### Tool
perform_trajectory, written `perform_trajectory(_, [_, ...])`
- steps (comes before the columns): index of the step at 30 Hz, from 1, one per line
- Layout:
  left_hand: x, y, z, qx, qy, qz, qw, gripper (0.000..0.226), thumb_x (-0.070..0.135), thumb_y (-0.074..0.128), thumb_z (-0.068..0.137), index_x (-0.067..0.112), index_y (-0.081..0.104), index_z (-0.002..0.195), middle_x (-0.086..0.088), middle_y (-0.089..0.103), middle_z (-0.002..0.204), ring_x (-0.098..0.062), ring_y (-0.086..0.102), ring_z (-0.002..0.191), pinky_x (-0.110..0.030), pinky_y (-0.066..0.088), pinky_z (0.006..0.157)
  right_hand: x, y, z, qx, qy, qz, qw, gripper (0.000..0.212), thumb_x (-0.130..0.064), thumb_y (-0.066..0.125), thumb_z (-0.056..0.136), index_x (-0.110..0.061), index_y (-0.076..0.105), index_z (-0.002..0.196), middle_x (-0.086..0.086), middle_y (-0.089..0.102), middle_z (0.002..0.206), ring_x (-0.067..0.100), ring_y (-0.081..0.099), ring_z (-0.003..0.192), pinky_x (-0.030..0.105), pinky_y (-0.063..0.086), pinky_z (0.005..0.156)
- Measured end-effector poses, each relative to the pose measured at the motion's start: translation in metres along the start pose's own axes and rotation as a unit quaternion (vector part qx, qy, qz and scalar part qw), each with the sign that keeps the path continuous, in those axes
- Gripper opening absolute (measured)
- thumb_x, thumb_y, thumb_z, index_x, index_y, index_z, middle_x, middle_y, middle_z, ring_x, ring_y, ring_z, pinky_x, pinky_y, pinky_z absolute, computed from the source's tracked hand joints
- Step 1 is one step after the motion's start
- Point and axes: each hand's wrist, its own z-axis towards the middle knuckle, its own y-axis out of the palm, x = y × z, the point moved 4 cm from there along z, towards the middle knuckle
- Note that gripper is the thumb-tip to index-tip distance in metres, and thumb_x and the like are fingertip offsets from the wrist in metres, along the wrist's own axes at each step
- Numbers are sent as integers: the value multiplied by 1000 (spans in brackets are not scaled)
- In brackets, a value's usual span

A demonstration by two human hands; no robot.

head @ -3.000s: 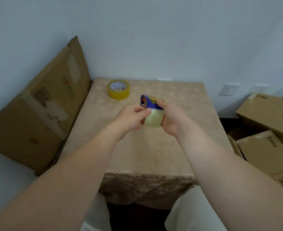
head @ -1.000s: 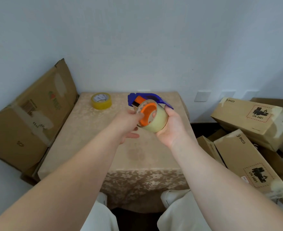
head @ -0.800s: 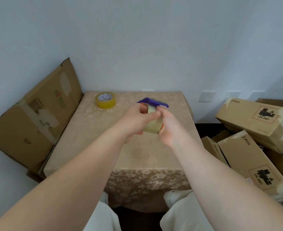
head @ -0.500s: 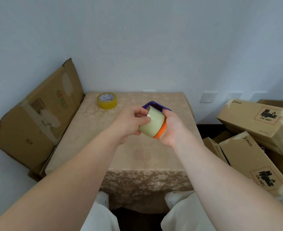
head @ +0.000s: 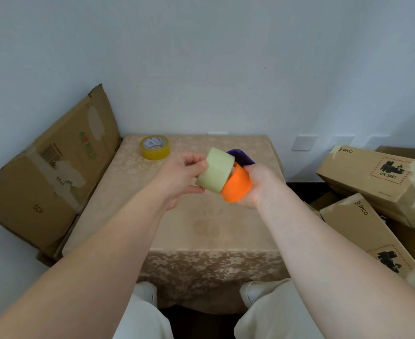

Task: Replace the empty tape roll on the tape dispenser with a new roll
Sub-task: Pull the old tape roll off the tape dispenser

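Note:
Above the middle of the table I hold a tape dispenser with an orange hub and a blue frame in my right hand. A pale, nearly used-up tape roll sits partly slid off the left end of the orange hub, and my left hand grips its left side. A yellow tape roll lies flat at the table's far left corner, apart from both hands.
A flattened cardboard box leans against the wall left of the table. Several brown PICO cartons are piled on the floor to the right. My knees are at the table's near edge.
The dispenser has been turned so its orange hub points left. My left hand has slid the pale roll leftward, exposing more of the orange hub than half a second ago.

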Motion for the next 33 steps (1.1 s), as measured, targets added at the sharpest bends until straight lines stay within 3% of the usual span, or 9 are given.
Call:
perform_trajectory(2, [8,-13,3,10,17,-43,999,12,14,50,93,14,59,84,-2,58,86,-15,56,84,-44,58,74,-4,-18,3,38,-9,36,999,60,2,36,91,-4,62,37,14,56,60,22,57,55,20,48,38])
perform_trajectory(7, [21,-35,6,13,15,-121,992,15,15,44,96,13,56,87,-4,60,93,-17,58,89,-44,58,73,-8,-41,0,86,-16,63,994,24,-8,41,97,-8,55,78,9,58,76,17,54,67,32,50,82])
perform_trajectory(13, [6,-26,11,33,-33,-213,976,13,16,40,97,14,52,100,-6,60,103,-21,61,95,-46,55,71,1,-24,16,38,-57,-205,976,19,-16,39,98,-11,57,97,10,66,87,16,63,68,28,46,67])
perform_trajectory(15, [-3,-29,11,61,-59,-226,970,24,15,38,97,11,49,117,-7,61,110,-22,61,97,-51,53,74,5,-28,28,60,-93,-364,925,22,-12,44,95,-10,59,110,13,65,103,25,61,86,28,44,68])
perform_trajectory(18, [-20,-34,9,84,-108,-242,961,39,19,39,96,13,43,134,-8,59,126,-24,59,109,-50,53,67,13,-36,40,90,-136,-586,793,15,-9,49,87,-12,59,99,11,56,83,24,52,80,29,38,61])
perform_trajectory(22, [-33,-30,3,76,-153,-221,960,27,25,40,96,15,56,115,-5,62,109,-21,59,97,-46,51,64,26,-44,49,103,-167,-718,668,27,-15,48,87,-16,62,110,16,65,98,33,61,89,34,45,74])
perform_trajectory(25, [-36,-26,1,77,-173,-210,959,17,28,46,93,16,58,87,-4,54,83,-18,56,77,-45,52,65,29,-42,50,97,-209,-687,689,25,-14,49,87,-35,54,100,3,59,91,22,52,80,30,45,75])
perform_trajectory(29, [-39,-24,0,63,-200,-208,955,26,41,49,90,17,54,85,-2,44,77,-16,50,67,-48,53,72,39,-32,50,49,-164,-698,696,8,-11,51,86,-14,58,89,10,59,83,28,57,87,30,44,65])
perform_trajectory(33, [-37,-22,-1,49,-185,-209,959,29,47,55,85,17,54,86,-1,48,77,-14,53,69,-51,50,88,30,-30,49,94,-141,-574,801,25,-21,52,87,-17,67,107,9,68,114,28,61,105,37,49,92])
